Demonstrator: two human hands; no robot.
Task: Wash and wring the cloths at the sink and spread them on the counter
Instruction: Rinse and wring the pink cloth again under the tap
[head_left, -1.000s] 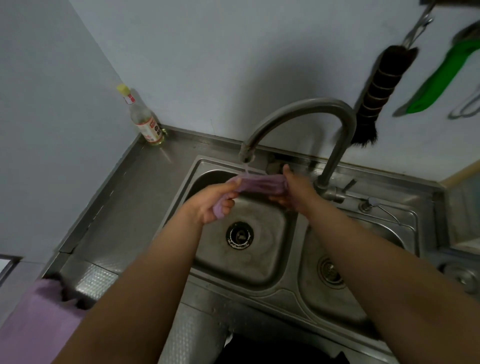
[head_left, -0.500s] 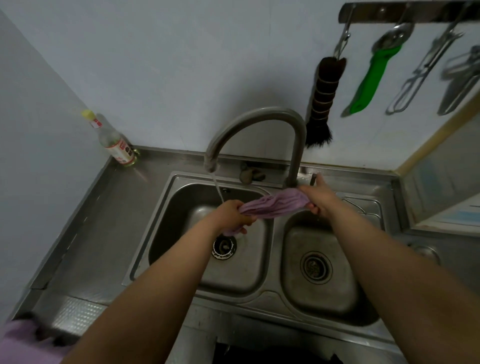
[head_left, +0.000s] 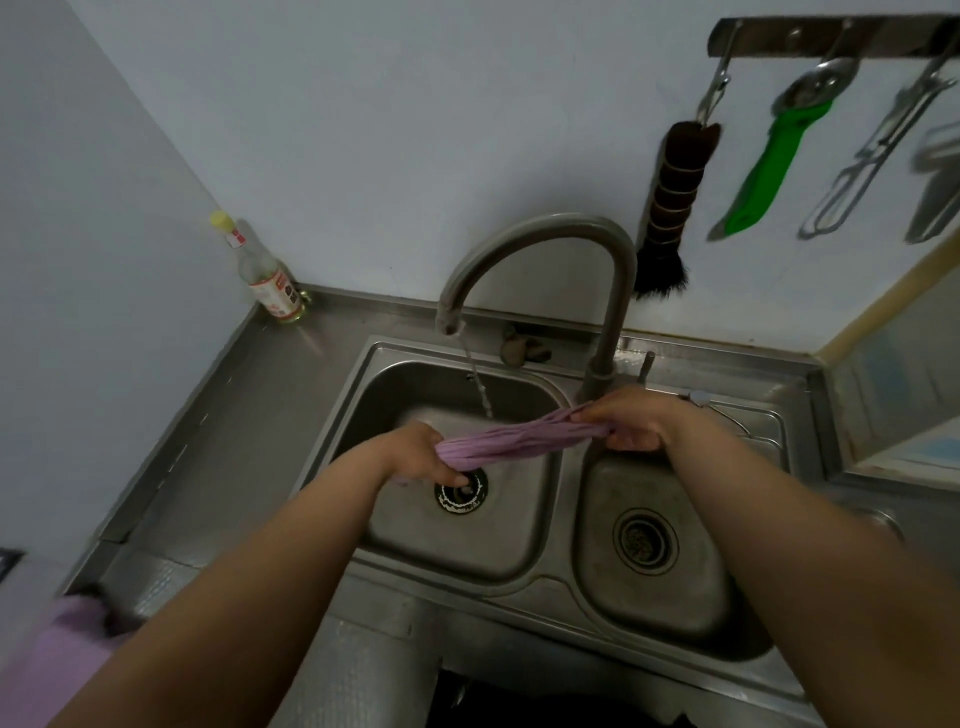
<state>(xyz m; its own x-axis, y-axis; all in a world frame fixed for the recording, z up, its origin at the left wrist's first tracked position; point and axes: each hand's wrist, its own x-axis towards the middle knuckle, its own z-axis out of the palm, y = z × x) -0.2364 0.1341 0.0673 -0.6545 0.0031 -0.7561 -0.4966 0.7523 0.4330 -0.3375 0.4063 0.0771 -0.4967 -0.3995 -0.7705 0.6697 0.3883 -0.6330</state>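
A purple cloth (head_left: 519, 441), twisted into a tight rope, stretches between my two hands over the double steel sink (head_left: 566, 499). My left hand (head_left: 421, 454) grips its left end above the left basin's drain (head_left: 461, 491). Its right end is gripped by my right hand (head_left: 631, 421) above the divider between the basins. Water runs from the curved tap (head_left: 545, 244) into the left basin just behind the cloth. Another purple cloth (head_left: 57, 660) lies on the counter at the lower left, partly cut off by the frame.
A clear bottle with a yellow cap (head_left: 262, 273) stands in the counter's back left corner. A dark brush (head_left: 672, 202), a green-handled tool (head_left: 769, 166) and metal utensils (head_left: 872, 156) hang on a wall rail at the right. A small dark lump (head_left: 522, 351) sits behind the left basin.
My hands have drawn the cloth away from under the tap toward the right and pulled it out longer and more tightly twisted. The view has shifted right and up.
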